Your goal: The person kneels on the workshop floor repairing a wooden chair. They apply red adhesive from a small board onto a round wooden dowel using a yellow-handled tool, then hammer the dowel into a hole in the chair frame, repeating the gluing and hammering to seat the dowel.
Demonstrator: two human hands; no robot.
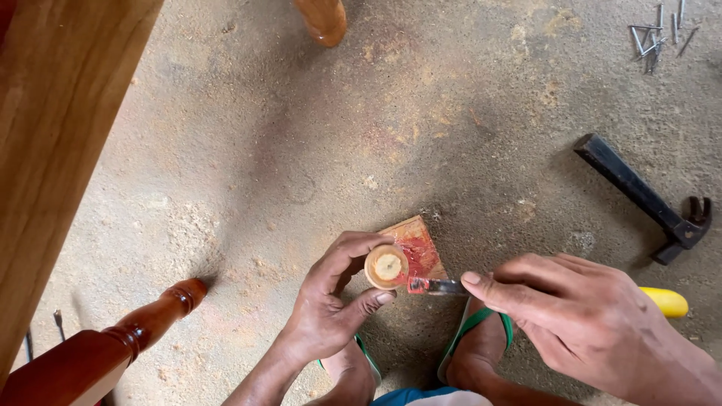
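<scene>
A round wooden plug (386,266) is pinched in the left hand (331,308) above a red-smeared board (417,248), end upturned for access. A blade (440,286), gripped by the right hand (583,319), is laid at its rim. A hammer (647,199) lies apart.

black hammer (647,199), red-stained wood scrap (416,248)

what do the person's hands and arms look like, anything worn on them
Both hands are bare: left hand, right hand. No gloves, rings, watch or bands show. The forearms are uncovered too, with no sleeves in view. Nails are short.
</scene>
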